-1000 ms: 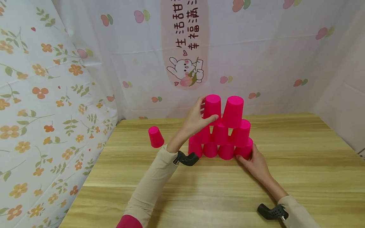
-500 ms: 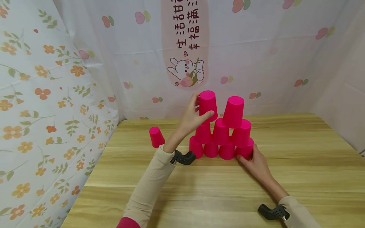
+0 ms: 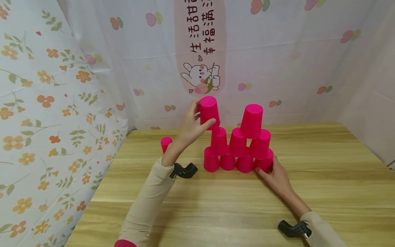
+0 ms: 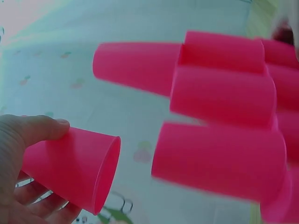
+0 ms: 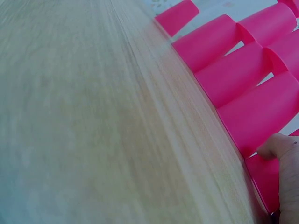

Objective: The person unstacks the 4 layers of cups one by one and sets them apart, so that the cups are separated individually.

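Note:
My left hand point(image 3: 189, 126) grips a pink cup point(image 3: 210, 112), bottom up, above the left side of a stack of like cups. In the left wrist view, the thumb lies along this cup point(image 4: 74, 163), and its open rim stands apart from the stack. The stack has a bottom row, a middle row point(image 3: 237, 142) of three, and a single top cup point(image 3: 251, 120) at the right, all upside down. With thumb and fingers round it, my right hand point(image 3: 279, 178) holds the bottom row's rightmost cup point(image 3: 265, 161). The right wrist view shows the thumb point(image 5: 273, 147) there.
A lone upside-down pink cup point(image 3: 165, 144) stands on the wooden table point(image 3: 234, 209) left of the stack, partly hidden by my left forearm. Behind the table hangs a printed white cloth point(image 3: 277, 68), and a flowered one point(image 3: 61, 120) hangs at the left.
My left hand has lifted its cup off the left part of the top row and carried it leftward, away from the remaining top cup. The right hand has stayed in place.

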Motion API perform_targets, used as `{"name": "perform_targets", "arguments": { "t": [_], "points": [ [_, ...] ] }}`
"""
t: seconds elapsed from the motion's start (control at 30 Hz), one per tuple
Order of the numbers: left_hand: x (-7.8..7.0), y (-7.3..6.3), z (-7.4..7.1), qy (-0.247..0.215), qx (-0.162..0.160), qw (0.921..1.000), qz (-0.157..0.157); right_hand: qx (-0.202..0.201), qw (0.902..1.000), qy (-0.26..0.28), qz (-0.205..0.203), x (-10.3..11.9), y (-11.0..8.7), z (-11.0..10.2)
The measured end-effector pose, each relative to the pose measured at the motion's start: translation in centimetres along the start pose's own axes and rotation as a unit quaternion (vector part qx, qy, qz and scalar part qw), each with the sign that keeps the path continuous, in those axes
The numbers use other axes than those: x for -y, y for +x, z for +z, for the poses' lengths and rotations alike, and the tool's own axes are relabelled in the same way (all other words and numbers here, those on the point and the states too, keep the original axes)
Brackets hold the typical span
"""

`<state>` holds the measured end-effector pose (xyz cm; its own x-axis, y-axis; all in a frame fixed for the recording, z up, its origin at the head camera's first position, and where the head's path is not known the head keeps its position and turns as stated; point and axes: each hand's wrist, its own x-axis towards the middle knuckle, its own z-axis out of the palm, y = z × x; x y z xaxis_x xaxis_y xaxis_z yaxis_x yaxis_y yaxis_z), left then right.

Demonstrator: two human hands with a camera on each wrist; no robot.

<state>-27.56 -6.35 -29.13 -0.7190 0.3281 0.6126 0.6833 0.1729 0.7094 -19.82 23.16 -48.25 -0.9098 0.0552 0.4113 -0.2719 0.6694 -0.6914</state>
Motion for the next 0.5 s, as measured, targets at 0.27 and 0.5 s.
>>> {"name": "perform_targets", "arguments": {
  "t": [0.27, 0.5],
  "points": [
    [-2.3, -1.1, -2.9, 0.035, -0.014, 0.9992, -0.013, -0.013, 0.9999, -0.003, -0.008, 0.0, 0.0, 0.0],
    [-0.9, -1.9, -5.0, 0.07, -0.044, 0.9965, -0.012, -0.007, 1.0, 0.0, 0.0, 0.2, -0.1, 0.0]
  ]
}}
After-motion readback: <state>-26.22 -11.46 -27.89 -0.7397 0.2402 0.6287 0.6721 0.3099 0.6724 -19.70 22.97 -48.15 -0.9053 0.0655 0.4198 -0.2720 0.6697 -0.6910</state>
